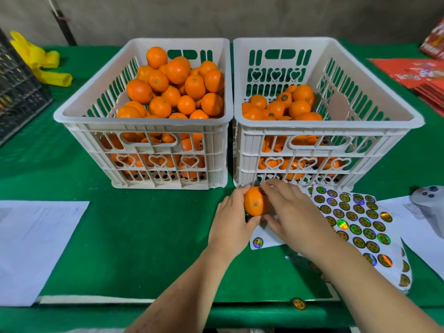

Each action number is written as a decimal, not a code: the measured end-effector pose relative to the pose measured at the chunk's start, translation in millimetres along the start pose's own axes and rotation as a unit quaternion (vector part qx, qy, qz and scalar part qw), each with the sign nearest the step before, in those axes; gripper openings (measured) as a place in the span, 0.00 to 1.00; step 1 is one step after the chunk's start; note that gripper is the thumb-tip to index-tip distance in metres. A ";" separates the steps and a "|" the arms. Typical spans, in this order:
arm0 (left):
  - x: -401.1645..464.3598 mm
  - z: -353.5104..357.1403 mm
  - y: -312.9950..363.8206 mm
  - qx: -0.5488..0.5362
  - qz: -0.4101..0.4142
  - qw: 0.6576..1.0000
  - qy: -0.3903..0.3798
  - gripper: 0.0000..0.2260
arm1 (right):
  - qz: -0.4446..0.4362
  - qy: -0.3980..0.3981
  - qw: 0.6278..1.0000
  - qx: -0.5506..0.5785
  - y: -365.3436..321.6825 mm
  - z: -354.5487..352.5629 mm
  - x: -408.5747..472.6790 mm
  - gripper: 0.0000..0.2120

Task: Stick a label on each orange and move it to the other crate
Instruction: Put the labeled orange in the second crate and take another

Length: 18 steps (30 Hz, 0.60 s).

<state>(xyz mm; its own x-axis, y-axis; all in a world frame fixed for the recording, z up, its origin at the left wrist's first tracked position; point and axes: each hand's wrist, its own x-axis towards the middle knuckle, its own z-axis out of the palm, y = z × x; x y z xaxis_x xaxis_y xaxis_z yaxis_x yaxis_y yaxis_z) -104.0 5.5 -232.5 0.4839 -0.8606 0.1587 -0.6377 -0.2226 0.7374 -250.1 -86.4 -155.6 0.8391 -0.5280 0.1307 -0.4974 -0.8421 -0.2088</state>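
Head: both hands [230,217] hold orange [254,201]

White heart-patterned crates [144,121], orange fruit [253,204], green cloth [144,236]

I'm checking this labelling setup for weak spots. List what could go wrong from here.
1. The right hand covers the spot where the label goes on the orange that the left hand grips, so a creased or missed label might go unseen.
2. One loose sticker lies at the table's near edge and may drop off.
3. The sticker sheets lie under the right forearm; a sweep toward the right crate could drag them.
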 end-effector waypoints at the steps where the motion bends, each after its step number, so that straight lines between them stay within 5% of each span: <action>1: -0.3 0.4 -0.6 -0.008 0.006 1.000 0.002 0.36 | 0.004 -0.015 1.000 0.006 -3.1 2.9 0.7 0.34; 6: -2.8 -3.1 -5.0 -0.127 -0.011 0.992 0.017 0.33 | -0.014 0.000 0.988 0.152 -13.2 7.7 -0.2 0.34; 13: -5.7 -34.6 15.1 -0.278 -0.006 0.961 -0.004 0.30 | -0.112 0.034 0.980 0.159 -9.2 -20.6 2.2 0.41; 18: 3.0 -94.5 65.3 -0.396 0.084 0.914 -0.035 0.15 | -0.154 0.104 0.966 0.182 -14.8 -79.1 14.7 0.46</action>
<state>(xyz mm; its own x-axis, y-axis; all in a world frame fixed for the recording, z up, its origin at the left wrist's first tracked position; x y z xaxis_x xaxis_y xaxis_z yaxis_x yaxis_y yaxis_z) -87.5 31.7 -121.8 0.3617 -0.8859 0.2904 -0.0525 0.2916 0.9551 -247.8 -90.4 -74.0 0.8532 -0.3019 0.4253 -0.0896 -0.8881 -0.4508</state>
